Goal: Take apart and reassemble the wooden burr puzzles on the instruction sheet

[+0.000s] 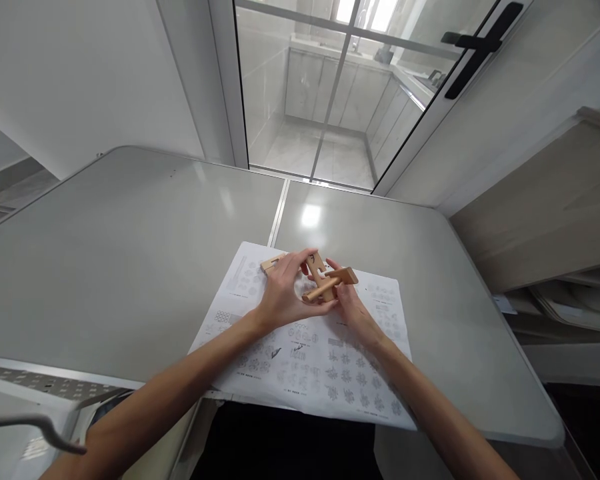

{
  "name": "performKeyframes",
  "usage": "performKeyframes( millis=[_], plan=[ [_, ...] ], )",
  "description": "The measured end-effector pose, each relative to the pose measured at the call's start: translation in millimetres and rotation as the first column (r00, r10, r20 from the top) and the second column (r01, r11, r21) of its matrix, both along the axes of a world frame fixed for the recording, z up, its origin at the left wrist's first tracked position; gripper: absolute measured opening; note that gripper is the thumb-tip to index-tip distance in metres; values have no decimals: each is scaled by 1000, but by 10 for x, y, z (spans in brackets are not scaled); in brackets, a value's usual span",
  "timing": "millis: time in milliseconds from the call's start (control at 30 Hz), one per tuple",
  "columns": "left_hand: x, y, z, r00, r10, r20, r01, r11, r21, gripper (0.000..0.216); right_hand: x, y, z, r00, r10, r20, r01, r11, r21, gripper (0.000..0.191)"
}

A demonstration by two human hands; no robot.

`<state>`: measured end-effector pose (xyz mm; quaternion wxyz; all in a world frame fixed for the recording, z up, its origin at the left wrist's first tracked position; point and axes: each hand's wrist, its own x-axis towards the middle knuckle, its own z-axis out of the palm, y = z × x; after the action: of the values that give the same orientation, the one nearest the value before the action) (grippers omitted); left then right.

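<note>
Several notched wooden puzzle pieces [324,285] are held together, crossing one another, between my two hands just above a printed sheet. My left hand [281,291] curves round their left side, with the index finger at the top of an upright notched piece and the thumb below a rod-like one. On the right, my right hand [351,305] grips the same pieces; its fingers are partly hidden behind them. Another slotted wooden piece [270,265] lies on the sheet behind my left hand, which partly covers it.
The white sheet [300,380], printed with rows of small drawings, lies on a grey table [120,267] with a seam down its middle. Beyond the table stands a glazed door [325,100] with a black handle [480,45]. Wooden shelving [545,207] is at right.
</note>
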<state>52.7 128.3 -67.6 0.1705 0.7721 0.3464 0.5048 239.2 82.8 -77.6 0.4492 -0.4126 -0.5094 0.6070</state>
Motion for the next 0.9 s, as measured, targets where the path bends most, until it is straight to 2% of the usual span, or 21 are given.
performKeyframes(
  millis=[100,267,467,567,733,900],
  plan=[
    [-7,0,13,997,-65,40,67,996,-55,83,10,12,-52,998,-45,41,43,997,57,46],
    [-15,-2,38,986,-158,61,167,966,-196,83,-22,-23,-110,969,-207,133,183,968,172,43],
    [-16,2,19,978,-199,70,211,938,-276,85,-69,-70,-95,951,-271,151,234,945,227,38],
    [-9,3,14,962,-247,120,273,898,-344,84,-66,-64,-106,944,-290,156,244,934,261,35],
    [2,-6,31,923,-309,227,382,799,-464,74,-54,-62,-129,929,-331,164,257,898,358,30],
    [17,-20,3,914,-320,250,404,781,-477,75,-64,-84,-170,899,-401,178,310,867,389,27]
  ],
)
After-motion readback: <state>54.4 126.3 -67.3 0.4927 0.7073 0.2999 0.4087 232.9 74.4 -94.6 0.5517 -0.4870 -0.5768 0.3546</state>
